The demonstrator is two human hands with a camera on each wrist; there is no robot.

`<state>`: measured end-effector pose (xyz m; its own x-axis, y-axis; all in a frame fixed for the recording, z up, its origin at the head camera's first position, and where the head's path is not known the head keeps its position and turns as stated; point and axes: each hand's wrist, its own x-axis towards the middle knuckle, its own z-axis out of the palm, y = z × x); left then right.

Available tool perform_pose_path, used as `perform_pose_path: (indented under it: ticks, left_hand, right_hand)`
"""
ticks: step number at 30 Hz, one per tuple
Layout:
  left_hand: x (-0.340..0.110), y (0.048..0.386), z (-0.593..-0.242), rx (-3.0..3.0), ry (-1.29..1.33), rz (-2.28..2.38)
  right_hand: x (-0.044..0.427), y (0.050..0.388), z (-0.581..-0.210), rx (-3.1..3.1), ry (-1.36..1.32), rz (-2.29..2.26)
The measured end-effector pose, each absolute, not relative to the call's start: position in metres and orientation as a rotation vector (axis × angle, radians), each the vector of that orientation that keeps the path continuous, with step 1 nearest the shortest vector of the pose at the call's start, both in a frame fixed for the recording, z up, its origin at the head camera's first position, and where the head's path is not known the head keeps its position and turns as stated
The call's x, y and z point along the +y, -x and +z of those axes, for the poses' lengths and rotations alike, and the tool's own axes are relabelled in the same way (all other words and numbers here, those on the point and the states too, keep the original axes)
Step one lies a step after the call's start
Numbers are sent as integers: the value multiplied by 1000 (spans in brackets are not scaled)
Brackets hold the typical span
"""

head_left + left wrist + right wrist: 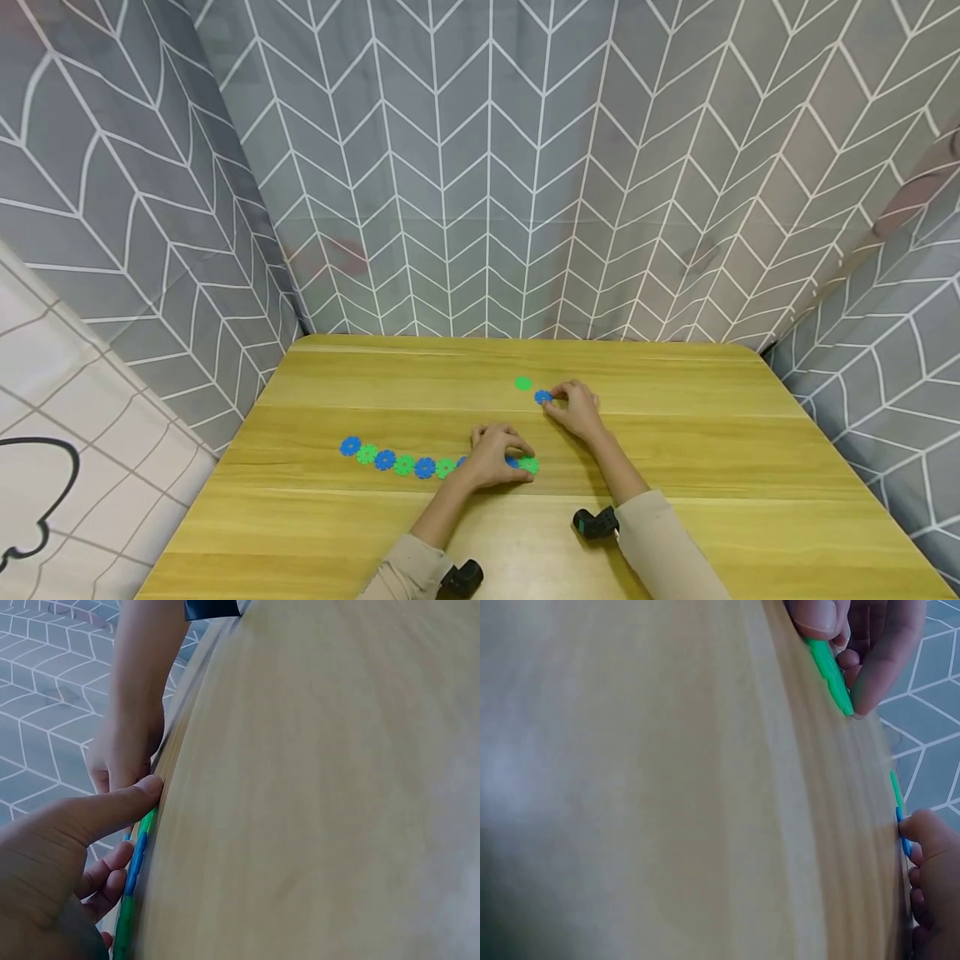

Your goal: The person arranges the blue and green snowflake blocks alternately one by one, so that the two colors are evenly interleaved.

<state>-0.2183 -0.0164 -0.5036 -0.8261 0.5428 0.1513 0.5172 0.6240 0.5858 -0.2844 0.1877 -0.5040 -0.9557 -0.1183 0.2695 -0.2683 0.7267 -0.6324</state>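
Observation:
A slightly curved row of alternating blue and green notched plastic discs lies flat on the table. At its right end, my left hand grips the green disc between thumb and finger, covering part of the row. The right wrist view shows this green disc edge-on between those fingertips. Farther back and to the right, my right hand pinches a single blue notched disc at its right side. A loose green disc lies just beyond that blue one, to its left.
The wooden table reaches back to a grey chevron-patterned curtain, with more of this cloth on both sides. Black wrist cameras are worn at both sleeves. A white cloth with dark lines hangs at the left.

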Motion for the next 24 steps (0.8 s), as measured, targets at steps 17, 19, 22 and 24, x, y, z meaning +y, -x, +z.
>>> perform_pose_path:
  ticks: [17,19,22,24]
  left_hand:
    - [-14,218,-505,2766,-859,1039]
    - [-15,218,-504,2769,-863,1037]
    - [-16,219,-505,2775,-872,1038]
    - [-17,219,-505,2779,-880,1041]
  right_hand:
    - [203,237,-501,-2659,-457,1217]
    - [205,227,-498,-2695,-503,1239]
    - [208,214,-497,-2731,-564,1266]
    - [210,207,-497,-2743,-605,1242]
